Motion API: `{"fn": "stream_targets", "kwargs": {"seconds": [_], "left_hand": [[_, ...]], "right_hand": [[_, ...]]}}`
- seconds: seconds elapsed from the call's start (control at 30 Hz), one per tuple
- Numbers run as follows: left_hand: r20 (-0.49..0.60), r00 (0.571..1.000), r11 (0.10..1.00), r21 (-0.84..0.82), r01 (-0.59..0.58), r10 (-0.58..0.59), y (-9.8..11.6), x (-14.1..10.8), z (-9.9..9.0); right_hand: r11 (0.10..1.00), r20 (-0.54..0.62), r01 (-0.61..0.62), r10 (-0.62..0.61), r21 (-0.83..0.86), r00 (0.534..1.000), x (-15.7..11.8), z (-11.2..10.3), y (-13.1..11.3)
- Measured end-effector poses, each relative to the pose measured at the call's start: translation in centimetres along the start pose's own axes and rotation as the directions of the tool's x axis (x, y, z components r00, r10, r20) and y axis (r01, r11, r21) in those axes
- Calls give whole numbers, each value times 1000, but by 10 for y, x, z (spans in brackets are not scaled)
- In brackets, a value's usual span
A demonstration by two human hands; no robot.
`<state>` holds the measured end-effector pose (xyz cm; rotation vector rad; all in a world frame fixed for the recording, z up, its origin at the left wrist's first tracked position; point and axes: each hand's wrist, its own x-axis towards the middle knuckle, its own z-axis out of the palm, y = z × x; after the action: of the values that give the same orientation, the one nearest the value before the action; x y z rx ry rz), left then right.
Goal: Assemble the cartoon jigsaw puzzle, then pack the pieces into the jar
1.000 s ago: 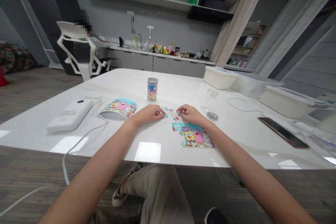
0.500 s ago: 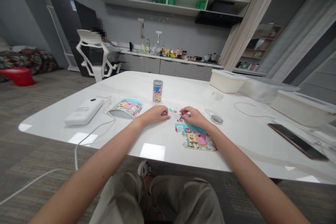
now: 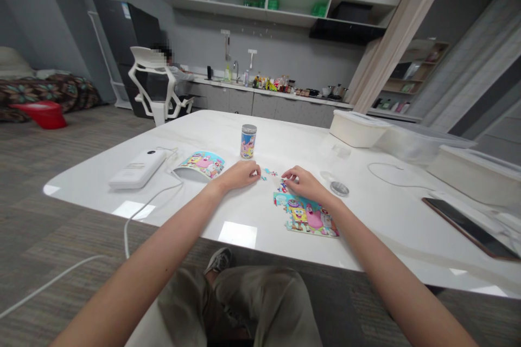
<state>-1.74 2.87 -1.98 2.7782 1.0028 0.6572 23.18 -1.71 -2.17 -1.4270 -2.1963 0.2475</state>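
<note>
A partly assembled jigsaw puzzle of cartoon figures lies on the white table near its front edge, uneven along its left side. My right hand is just above it, fingers bent down and closed at a small red and blue puzzle piece. To the left, my left hand rests on the table with its fingers curled together; what they hold, if anything, is hidden. Beside its fingertips lies a light blue loose piece. A few more loose pieces lie between the hands.
Behind my left hand stands a picture tin with a silver lid. A curved picture sheet and white power bank with a cable are left. A round metal lid, phone and storage boxes are right. A person sits far back.
The view has shifted slightly. My left fingers have curled in, and the light blue piece beside them shows more clearly. My right hand stays at the pieces above the puzzle.
</note>
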Motion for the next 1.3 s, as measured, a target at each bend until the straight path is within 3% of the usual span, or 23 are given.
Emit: {"fn": "stream_targets", "kwargs": {"seconds": [0.2, 0.33, 0.53, 1.0, 1.3], "left_hand": [[0, 998, 998, -3, 62, -62, -4, -5, -2], [39, 996, 997, 16, 75, -75, -5, -6, -5], [104, 985, 991, 12, 137, -137, 1, -8, -14], [32, 997, 998, -2, 65, -65, -2, -6, -9], [40, 998, 999, 9, 43, -44, -2, -3, -10]], "right_hand": [[997, 45, -64, 67, -50, 997, -2, -4, -5], [986, -7, -130, 130, -103, 991, -3, -4, 0], [991, 30, -116, 118, -67, 993, -2, 0, 0], [984, -81, -149, 142, -96, 987, 1, 5, 16], [988, -112, -151, 148, -18, 983, 5, 10, 15]]}}
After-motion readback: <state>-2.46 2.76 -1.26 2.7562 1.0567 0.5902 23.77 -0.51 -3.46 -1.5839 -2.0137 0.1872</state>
